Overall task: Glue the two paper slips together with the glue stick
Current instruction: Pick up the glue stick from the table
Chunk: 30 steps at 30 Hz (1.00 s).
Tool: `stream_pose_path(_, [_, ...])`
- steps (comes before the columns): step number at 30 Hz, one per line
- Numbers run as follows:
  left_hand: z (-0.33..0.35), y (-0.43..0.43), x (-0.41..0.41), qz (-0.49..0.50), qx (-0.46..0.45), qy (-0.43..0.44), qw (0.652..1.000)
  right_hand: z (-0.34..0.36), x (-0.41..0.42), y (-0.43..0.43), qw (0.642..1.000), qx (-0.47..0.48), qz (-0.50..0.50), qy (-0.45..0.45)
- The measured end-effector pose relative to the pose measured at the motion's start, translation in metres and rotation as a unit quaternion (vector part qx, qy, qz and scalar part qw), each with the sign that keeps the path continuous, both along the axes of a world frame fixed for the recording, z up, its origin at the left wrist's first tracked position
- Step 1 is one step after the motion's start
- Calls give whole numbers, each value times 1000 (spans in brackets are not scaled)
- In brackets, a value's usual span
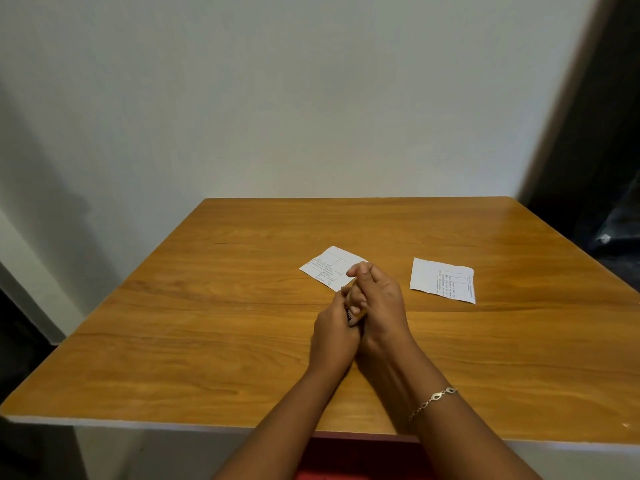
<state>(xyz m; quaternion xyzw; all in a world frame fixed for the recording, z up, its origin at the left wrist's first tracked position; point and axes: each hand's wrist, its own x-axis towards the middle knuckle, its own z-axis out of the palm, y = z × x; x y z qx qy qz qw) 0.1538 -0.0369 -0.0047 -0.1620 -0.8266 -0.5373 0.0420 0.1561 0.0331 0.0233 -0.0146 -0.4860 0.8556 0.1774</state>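
Curling round the glue stick [355,315], left hand [334,336] and right hand [379,303] sit just behind the near slip [327,268], the far slip [441,278] off right.

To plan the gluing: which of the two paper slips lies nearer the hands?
The left slip, partly hidden behind the right hand; the right slip lies apart, fully in view.

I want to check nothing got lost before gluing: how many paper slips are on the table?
2. The left slip lies just beyond the right hand, which covers its near corner; the right slip lies apart, fully in view. None seems hidden otherwise.
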Motion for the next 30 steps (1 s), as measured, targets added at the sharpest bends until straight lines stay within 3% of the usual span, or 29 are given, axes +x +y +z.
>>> stream_pose_path(6, [1,0,-1,15,5,-26,1000,7,3,-3,998,15,34,45])
stream_pose_path(19, [10,-5,2,-107,82,-87,987,21,5,12,971,100,211,59])
stream_pose_path(22, [7,-3,1,-30,79,-68,994,24,1,6,977,100,182,41])
stream_pose_path(25, [1,-3,-2,50,71,-64,994,20,0,-8,995,48,85,18])
stream_pose_path(30, [6,1,4,27,35,-73,996,18,3,-8,999,30,39,5])
